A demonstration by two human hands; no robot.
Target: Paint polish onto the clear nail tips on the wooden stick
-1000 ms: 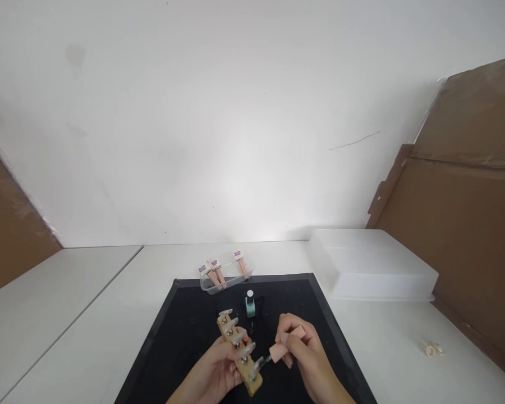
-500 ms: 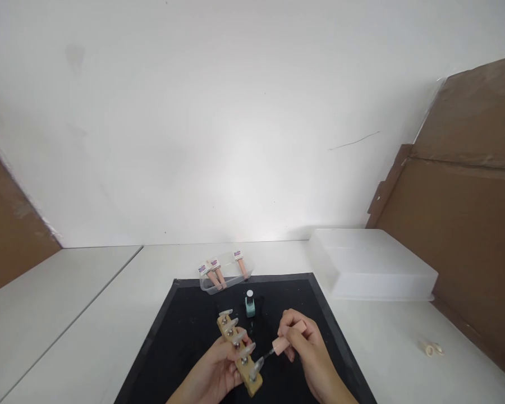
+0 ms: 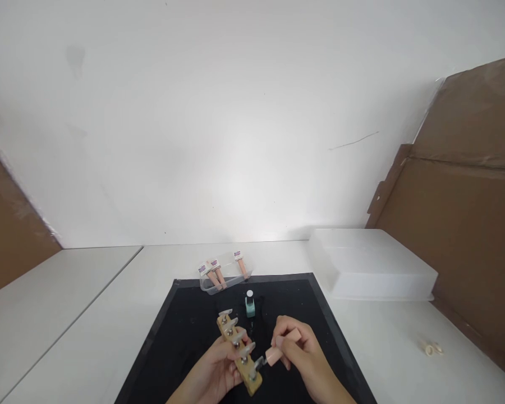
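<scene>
My left hand (image 3: 216, 367) is closed round a wooden nail tip stand (image 3: 256, 386), tilted with its near end toward me. Along it sit several clear nail tips (image 3: 238, 336) on round metal holders. Pinched between the fingers of my right hand (image 3: 305, 354) is a pink-capped nail polish brush (image 3: 273, 356). Its dark bristle end reaches the nearest nail tip (image 3: 257, 365) and seems to touch it. A teal polish bottle (image 3: 250, 308) with a dark and white cap stands just beyond the stand. Both hands are over the black mat (image 3: 185, 314).
A clear tray (image 3: 210, 291) at the mat's far edge holds pink polish tubes (image 3: 220, 278) with white labels. A white plastic bin (image 3: 379, 269) lies at the back right. Small cream rings (image 3: 430, 349) rest on the white table at right. Brown cardboard (image 3: 458, 224) walls the right side.
My right hand has moved slightly left and down, bringing the brush further over the nearest nail tip. My left hand and the stand are almost where they were.
</scene>
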